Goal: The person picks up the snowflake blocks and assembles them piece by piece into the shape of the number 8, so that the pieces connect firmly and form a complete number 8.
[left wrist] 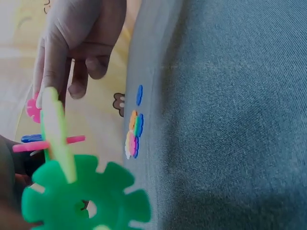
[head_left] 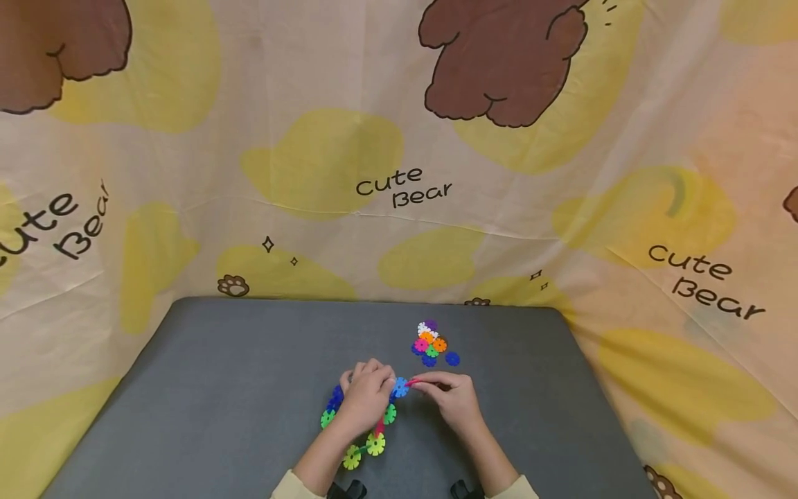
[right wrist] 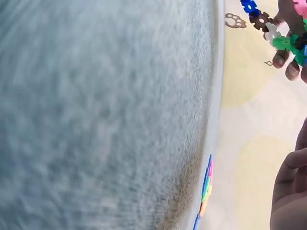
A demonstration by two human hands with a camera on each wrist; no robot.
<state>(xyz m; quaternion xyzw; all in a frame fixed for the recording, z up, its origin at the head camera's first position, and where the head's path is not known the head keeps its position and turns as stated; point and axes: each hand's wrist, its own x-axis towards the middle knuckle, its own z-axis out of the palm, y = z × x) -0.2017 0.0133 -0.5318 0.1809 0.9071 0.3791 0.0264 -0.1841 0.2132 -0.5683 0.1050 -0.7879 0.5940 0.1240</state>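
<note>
My left hand point(head_left: 368, 396) grips a chain of notched plastic snowflake discs, its fingers curled over the middle. Below it hang yellow-green discs point(head_left: 375, 443) and a green disc point(head_left: 327, 418); dark blue ones point(head_left: 335, 396) show at its left. A light blue disc point(head_left: 401, 387) sticks out at the chain's right end. Between thumb and forefinger my right hand point(head_left: 458, 403) pinches a pink disc point(head_left: 413, 382), edge-on against the light blue one. In the right wrist view, a brown disc point(right wrist: 261, 21) and a white disc point(right wrist: 272, 33) belong to the chain too.
A small pile of loose discs point(head_left: 427, 338) in several colours lies beyond the hands on the grey table point(head_left: 249, 374). One blue disc point(head_left: 452, 358) sits just right of the pile. A printed cloth point(head_left: 299, 166) hangs behind the table and along its sides.
</note>
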